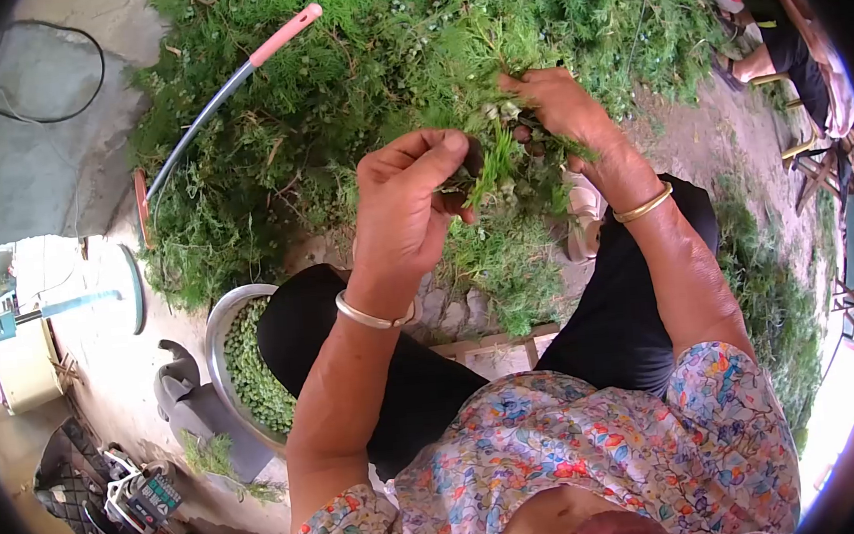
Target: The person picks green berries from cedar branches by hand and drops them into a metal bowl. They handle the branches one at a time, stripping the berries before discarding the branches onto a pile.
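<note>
My right hand (563, 106), with a gold bangle at the wrist, grips a leafy evergreen sprig (499, 166) by its stem. The sprig hangs between my two hands, with small pale-green cones among its leaves. My left hand (406, 193) is at the sprig's left side, thumb and fingers bent together in a pinch. Something dark shows at those fingertips; what they hold, if anything, is hidden. Beside my left knee stands a metal basin (215, 339) holding many small green cones (252, 366).
A large heap of cut evergreen branches (333, 94) lies in front of me. A curved tool with a pink handle (283, 35) rests on it. To the left are a fan (128, 291) and a grey stool-like thing (214, 424). Another person's leg (757, 62) shows at the right.
</note>
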`<action>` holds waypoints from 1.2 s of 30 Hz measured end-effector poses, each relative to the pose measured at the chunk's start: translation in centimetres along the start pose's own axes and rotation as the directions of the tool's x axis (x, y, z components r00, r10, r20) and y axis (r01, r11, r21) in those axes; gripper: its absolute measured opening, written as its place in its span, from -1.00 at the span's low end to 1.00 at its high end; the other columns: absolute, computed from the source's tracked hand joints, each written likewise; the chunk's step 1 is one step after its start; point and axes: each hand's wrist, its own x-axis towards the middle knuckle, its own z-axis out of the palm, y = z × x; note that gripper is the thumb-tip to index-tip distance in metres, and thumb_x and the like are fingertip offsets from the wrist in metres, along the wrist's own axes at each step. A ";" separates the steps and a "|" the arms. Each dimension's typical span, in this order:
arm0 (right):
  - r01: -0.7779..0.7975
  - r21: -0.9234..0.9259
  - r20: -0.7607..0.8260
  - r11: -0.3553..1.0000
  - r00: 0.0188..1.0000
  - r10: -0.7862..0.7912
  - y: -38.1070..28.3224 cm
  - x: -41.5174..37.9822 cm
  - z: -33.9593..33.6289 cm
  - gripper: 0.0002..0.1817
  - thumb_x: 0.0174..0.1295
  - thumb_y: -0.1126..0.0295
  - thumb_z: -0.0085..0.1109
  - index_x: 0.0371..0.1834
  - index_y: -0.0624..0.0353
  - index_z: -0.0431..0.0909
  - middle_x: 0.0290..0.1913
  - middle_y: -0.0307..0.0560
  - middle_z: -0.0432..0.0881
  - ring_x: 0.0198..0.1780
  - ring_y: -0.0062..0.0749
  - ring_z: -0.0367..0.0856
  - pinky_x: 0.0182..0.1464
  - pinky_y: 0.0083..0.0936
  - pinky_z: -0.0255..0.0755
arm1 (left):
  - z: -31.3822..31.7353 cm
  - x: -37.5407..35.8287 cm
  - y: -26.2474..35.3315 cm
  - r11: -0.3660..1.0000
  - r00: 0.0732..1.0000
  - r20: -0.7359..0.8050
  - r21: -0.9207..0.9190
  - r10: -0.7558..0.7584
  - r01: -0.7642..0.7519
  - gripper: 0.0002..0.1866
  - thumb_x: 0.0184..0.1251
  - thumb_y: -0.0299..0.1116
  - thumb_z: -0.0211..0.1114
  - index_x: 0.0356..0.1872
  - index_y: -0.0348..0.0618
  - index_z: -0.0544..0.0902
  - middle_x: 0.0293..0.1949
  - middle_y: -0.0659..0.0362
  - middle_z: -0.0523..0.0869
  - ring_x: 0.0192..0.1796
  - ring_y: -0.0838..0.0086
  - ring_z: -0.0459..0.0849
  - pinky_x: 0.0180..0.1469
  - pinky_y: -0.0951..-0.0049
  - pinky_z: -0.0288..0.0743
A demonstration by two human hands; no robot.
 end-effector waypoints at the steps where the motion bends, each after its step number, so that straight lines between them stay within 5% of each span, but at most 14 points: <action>1: -0.297 -0.098 0.001 0.950 0.954 0.299 -2.6 -0.3 0.1 -0.64 0.25 0.18 0.10 -0.26 0.35 0.52 -0.31 -0.10 0.55 -0.44 -0.47 0.53 -0.37 -0.49 0.45 | 0.3 0.0 0.0 1.000 1.000 -0.001 0.001 -0.001 0.001 -0.78 0.23 -0.41 0.24 -0.22 -0.39 0.56 -0.34 0.00 0.66 -0.45 0.37 0.66 -0.55 0.45 0.56; 3: -0.345 -0.093 -0.011 0.934 0.938 0.345 -4.8 -0.5 0.6 -0.65 0.27 0.21 0.07 -0.29 0.38 0.54 -0.42 -0.08 0.52 -0.47 -0.46 0.47 -0.39 -0.46 0.42 | 1.0 0.0 0.2 0.999 0.994 -0.107 -0.041 -0.036 0.032 -0.81 0.19 -0.43 0.30 -0.28 -0.37 0.56 -0.39 0.02 0.67 -0.45 0.39 0.66 -0.55 0.48 0.54; 8: -0.329 0.019 -0.103 0.944 0.939 0.329 -3.8 -0.8 1.3 -0.56 0.22 0.14 0.14 -0.46 0.43 0.50 -0.59 -0.09 0.47 -0.53 -0.54 0.38 -0.49 -0.47 0.35 | 1.1 0.4 -0.4 0.999 1.000 -0.010 0.037 -0.026 0.026 -0.82 0.15 -0.46 0.34 -0.32 -0.36 0.56 -0.41 0.02 0.68 -0.43 0.42 0.66 -0.51 0.51 0.50; 10: -0.283 -0.146 -0.101 0.948 0.957 0.270 -3.5 -0.8 1.4 -0.54 0.18 0.11 0.14 -0.41 0.43 0.53 -0.50 0.12 0.56 -0.45 -0.18 0.55 -0.27 -0.27 0.44 | 1.5 0.5 -0.7 0.999 1.000 -0.001 0.035 -0.030 0.030 -0.81 0.13 -0.46 0.35 -0.32 -0.36 0.56 -0.41 0.01 0.68 -0.43 0.42 0.65 -0.51 0.51 0.49; 16: -0.246 -0.190 -0.107 0.950 0.968 0.229 -3.2 -0.9 2.2 -0.57 0.17 0.15 0.14 -0.45 0.44 0.51 -0.42 0.29 0.57 -0.32 0.11 0.59 -0.22 -0.22 0.43 | 2.5 0.8 -1.3 0.996 0.991 -0.104 0.029 -0.085 0.089 -0.82 0.05 -0.48 0.40 -0.43 -0.32 0.56 -0.51 0.15 0.63 -0.51 0.52 0.61 -0.63 0.60 0.40; 28: -0.141 -0.359 -0.144 0.923 0.985 0.095 -3.6 -1.4 2.6 -0.63 0.16 0.24 0.14 -0.44 0.46 0.52 -0.43 0.36 0.57 -0.31 0.23 0.58 -0.21 -0.16 0.46 | 2.4 0.7 -0.9 0.973 0.975 -0.115 0.107 -0.190 0.202 -0.82 0.15 -0.40 0.30 -0.30 -0.30 0.59 -0.48 0.09 0.63 -0.50 0.45 0.58 -0.61 0.55 0.33; 36: -0.179 -0.321 -0.126 0.930 0.981 0.145 -3.7 -0.9 1.7 -0.59 0.16 0.18 0.15 -0.41 0.46 0.53 -0.41 0.37 0.58 -0.27 0.20 0.59 -0.19 -0.19 0.47 | 2.2 0.9 -1.7 0.972 0.971 -0.087 -0.098 -0.222 0.213 -0.88 0.06 -0.51 0.25 -0.38 -0.32 0.53 -0.53 0.04 0.61 -0.63 0.50 0.52 -0.71 0.58 0.33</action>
